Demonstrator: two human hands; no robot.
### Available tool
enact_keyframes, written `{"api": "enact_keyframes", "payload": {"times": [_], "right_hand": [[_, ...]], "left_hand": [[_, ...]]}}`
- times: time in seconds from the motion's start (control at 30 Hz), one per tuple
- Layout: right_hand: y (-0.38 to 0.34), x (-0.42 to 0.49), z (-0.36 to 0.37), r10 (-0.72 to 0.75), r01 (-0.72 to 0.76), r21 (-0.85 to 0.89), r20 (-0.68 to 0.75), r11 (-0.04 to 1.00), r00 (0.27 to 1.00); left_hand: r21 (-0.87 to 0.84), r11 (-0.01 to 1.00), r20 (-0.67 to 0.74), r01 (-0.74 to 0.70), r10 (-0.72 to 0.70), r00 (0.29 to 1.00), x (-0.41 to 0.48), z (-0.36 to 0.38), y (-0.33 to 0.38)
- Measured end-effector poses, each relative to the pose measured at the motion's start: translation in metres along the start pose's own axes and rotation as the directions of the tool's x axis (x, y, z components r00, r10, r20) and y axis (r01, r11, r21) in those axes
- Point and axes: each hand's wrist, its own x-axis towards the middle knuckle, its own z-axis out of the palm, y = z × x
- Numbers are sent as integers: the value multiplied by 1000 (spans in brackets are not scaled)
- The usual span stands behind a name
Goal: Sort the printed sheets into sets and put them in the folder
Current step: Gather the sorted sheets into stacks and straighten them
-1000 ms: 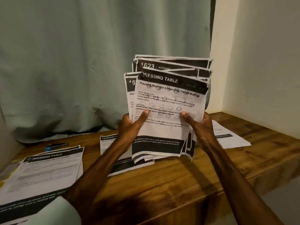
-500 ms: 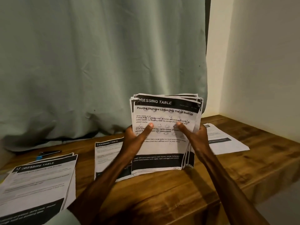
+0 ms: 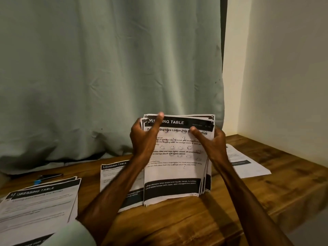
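Observation:
I hold a stack of printed sheets upright, its bottom edge resting on the wooden table. The front sheet is headed "DRESSING TABLE". My left hand grips the stack's upper left corner, thumb over the header. My right hand grips the upper right side, thumb across the title line. A second pile of sheets lies flat at the front left. Another pile lies behind my left forearm. One more sheet lies flat at the right. No folder is in view.
A dark pen with a blue tip lies near the curtain at the back left. A pale green curtain hangs behind the table. A cream wall bounds the right side. The table's front edge runs lower right.
The fanned stack has been squared up and lowered until its bottom edge rests on the table. Both hands slid from the middle of the sheets up to the top corners.

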Motion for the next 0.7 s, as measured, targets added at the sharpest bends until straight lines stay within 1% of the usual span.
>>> {"api": "enact_keyframes", "payload": {"times": [0.1, 0.2, 0.3, 0.43, 0.6, 0.7], "right_hand": [[-18, 15, 4, -96, 96, -1, -40, 995, 995], [-24, 28, 11, -155, 154, -27, -42, 988, 987], [-20, 34, 16, -193, 185, -96, -80, 978, 978], [-17, 36, 19, -244, 233, -86, -140, 969, 960], [-23, 33, 21, -426, 413, -143, -74, 899, 902], [-24, 30, 22, -461, 448, -182, -35, 875, 887]], "left_hand": [[83, 996, -69, -43, 49, 996, 18, 11, 17], [112, 993, -86, -47, 56, 995, 20, 17, 15], [90, 995, -121, -36, 47, 992, 21, 16, 8], [73, 997, -138, -23, 33, 990, 24, 12, 8], [90, 993, -143, -76, 89, 986, 24, 10, 5], [88, 992, -156, -88, 101, 983, 23, 9, 2]]}}
